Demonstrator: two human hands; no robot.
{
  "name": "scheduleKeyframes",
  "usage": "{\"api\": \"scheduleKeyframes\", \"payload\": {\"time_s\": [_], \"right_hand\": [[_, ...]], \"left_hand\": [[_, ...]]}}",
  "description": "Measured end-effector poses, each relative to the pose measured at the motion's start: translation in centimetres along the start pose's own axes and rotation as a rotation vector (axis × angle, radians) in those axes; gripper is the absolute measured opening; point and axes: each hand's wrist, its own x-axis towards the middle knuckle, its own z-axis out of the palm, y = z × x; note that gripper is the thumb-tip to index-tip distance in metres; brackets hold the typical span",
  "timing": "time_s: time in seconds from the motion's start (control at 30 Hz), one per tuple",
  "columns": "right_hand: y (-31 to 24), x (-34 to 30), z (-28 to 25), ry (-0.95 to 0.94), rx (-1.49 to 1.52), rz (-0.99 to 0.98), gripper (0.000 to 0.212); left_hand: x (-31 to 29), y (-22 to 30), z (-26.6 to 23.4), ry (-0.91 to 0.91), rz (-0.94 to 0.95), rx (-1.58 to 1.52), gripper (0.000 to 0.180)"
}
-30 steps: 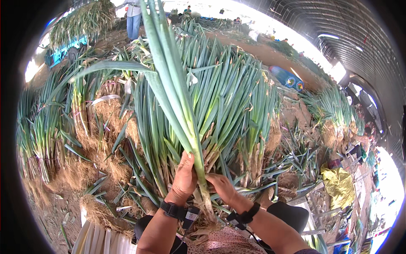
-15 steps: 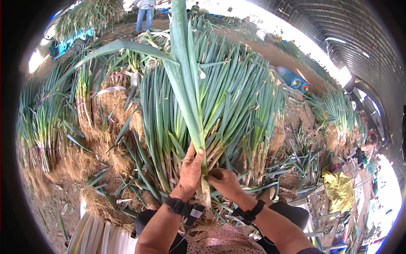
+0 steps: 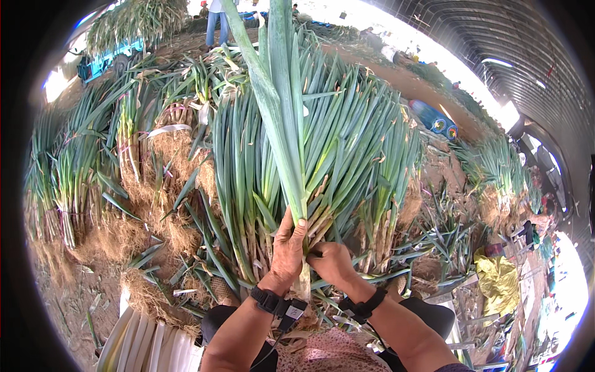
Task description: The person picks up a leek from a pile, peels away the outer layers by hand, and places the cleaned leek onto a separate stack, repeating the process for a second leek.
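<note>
My left hand (image 3: 287,253) is wrapped round the pale lower stalk of a large green onion (image 3: 289,149), its thumb lying along the front. The plant stands upright before me, its long green leaves running past the top of the view. Right beside it, my right hand (image 3: 333,265) is closed, fingertips pinched against the stalk just below the left thumb. Whatever lies between those fingertips is hidden. Below both hands the white stalk end shows. Directly behind leans a thick row of green onions (image 3: 365,142).
Tied bundles with roots (image 3: 170,139) lie at left, others (image 3: 496,167) at right. Peeled white stalks (image 3: 149,344) are stacked at lower left. Loose leaves litter the ground. A yellow sack (image 3: 497,282) and a blue cylinder (image 3: 431,118) are at right. A person (image 3: 217,25) stands far off.
The long leaf that drooped to the left now points upward with the others. My right hand has closed tighter beside the stalk. The whole view has shifted slightly.
</note>
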Motion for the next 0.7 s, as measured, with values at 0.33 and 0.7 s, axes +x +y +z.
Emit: {"api": "scheduleKeyframes", "payload": {"time_s": [0.33, 0.7], "right_hand": [[4.2, -0.2, 0.5, -0.131, 0.139, 0.205, 0.026], [1.3, -1.2, 0.0, -0.220, 0.815, -0.123, 0.039]], "left_hand": [[0.4, 2.3, -0.5, -0.177, -0.141, -0.195, 0.044], [1.0, 1.3, -1.3, -0.102, -0.275, -0.219, 0.056]]}}
